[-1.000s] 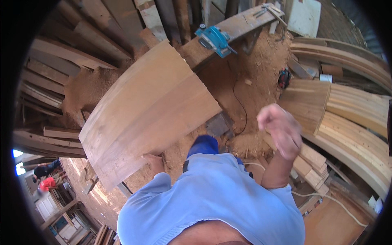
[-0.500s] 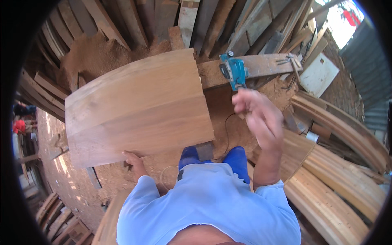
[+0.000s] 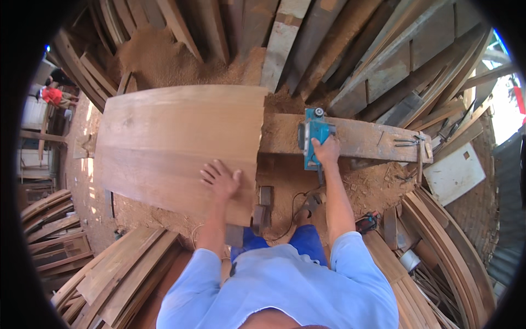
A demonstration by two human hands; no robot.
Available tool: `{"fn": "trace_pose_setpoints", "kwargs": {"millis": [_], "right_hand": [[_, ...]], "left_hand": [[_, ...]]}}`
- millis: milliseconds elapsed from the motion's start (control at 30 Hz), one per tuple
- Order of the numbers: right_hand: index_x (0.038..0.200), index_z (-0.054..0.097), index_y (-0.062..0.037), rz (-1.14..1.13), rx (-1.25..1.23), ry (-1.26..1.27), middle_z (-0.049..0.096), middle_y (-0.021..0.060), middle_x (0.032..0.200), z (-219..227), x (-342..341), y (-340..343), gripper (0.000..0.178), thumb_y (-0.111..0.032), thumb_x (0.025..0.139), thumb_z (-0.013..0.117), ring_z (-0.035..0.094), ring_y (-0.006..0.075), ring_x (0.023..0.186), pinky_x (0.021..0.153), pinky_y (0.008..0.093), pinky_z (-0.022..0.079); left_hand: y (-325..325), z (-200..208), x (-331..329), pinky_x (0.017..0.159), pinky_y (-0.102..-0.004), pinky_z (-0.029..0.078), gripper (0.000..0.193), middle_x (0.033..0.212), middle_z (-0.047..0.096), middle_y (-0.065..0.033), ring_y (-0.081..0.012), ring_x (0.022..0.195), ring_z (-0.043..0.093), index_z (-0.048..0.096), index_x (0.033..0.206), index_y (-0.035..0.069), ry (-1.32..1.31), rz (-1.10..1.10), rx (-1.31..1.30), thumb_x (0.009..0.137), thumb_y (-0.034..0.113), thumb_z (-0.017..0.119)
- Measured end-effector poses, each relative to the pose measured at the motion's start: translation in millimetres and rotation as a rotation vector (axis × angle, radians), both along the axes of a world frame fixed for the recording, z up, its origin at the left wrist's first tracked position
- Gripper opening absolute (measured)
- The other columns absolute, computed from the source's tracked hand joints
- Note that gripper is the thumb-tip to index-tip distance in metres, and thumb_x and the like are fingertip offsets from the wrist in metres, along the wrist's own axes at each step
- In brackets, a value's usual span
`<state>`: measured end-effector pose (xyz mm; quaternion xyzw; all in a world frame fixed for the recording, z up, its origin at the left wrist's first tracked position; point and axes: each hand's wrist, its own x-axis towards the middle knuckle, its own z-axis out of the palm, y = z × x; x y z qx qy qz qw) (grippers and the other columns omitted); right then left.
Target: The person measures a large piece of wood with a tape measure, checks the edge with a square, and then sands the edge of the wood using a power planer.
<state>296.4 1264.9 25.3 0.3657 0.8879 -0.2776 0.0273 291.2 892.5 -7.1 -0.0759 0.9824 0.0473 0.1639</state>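
Note:
A wide wooden panel [image 3: 164, 131] lies in front of me, to the left of centre. My left hand [image 3: 221, 178] rests flat on its face near the right end, fingers spread. To the right of the panel, a teal electric hand planer [image 3: 313, 131] sits on a long, dusty bench plank [image 3: 364, 138]. My right hand [image 3: 327, 149] is wrapped round the planer's handle; the palm side and some fingers are hidden.
Pliers [image 3: 406, 142] and a hammer [image 3: 421, 153] lie at the bench's right end. Sawdust [image 3: 164, 57] is heaped behind the panel. Planks [image 3: 285, 46] lean at the back. Stacked boards [image 3: 123, 268] flank me, and a red-and-black power tool [image 3: 367, 221] sits at right.
My right hand, raised and blurred before, has come down onto the planer and grips it. My left hand has gone from the panel's near edge onto its face, farther right. The view has shifted.

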Motion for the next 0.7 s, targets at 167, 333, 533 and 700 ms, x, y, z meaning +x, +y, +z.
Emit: {"fn": "trace_pose_setpoints", "kwargs": {"millis": [167,333,533,700], "right_hand": [[0.107,0.067,0.0038,0.035,-0.287,0.073,0.069,0.0266,0.108,-30,5,34,0.044,-0.027,0.078,0.076,0.067,0.0431,0.103,0.092,0.0493,0.052],[0.085,0.071,0.0011,-0.063,-0.409,0.292,0.071,0.0234,0.083,-27,25,87,0.025,-0.022,0.077,0.074,0.071,0.0389,0.085,0.079,0.0466,0.053],[0.083,0.071,-0.0007,-0.188,-0.257,0.406,0.071,0.0181,0.078,-47,50,181,0.018,-0.018,0.076,0.074,0.071,0.0324,0.076,0.073,0.0428,0.053],[0.082,0.070,0.0002,-0.252,-0.235,0.472,0.070,0.0156,0.077,-67,61,241,0.015,-0.014,0.077,0.072,0.069,0.0264,0.074,0.072,0.0421,0.052]], "left_hand": [[72,-10,12,0.113,-0.0718,-0.007,0.121,0.160,-0.002,-0.0390,-0.0581,0.147,-0.011,0.003,0.161,0.007,-0.072,-0.035,0.011,0.079,0.075,0.061],[66,-9,13,0.113,-0.0725,-0.005,0.130,0.160,-0.008,-0.0390,-0.0593,0.146,-0.014,0.002,0.161,0.007,-0.161,-0.004,0.017,0.072,0.073,0.070],[74,-5,1,0.112,-0.0738,-0.004,0.131,0.159,-0.008,-0.0403,-0.0607,0.145,-0.013,0.001,0.160,0.007,-0.188,0.002,0.013,0.072,0.072,0.072],[71,-10,3,0.111,-0.0751,-0.001,0.127,0.158,-0.003,-0.0419,-0.0626,0.145,-0.009,0.005,0.160,0.005,-0.126,-0.030,-0.001,0.074,0.074,0.068]]}}
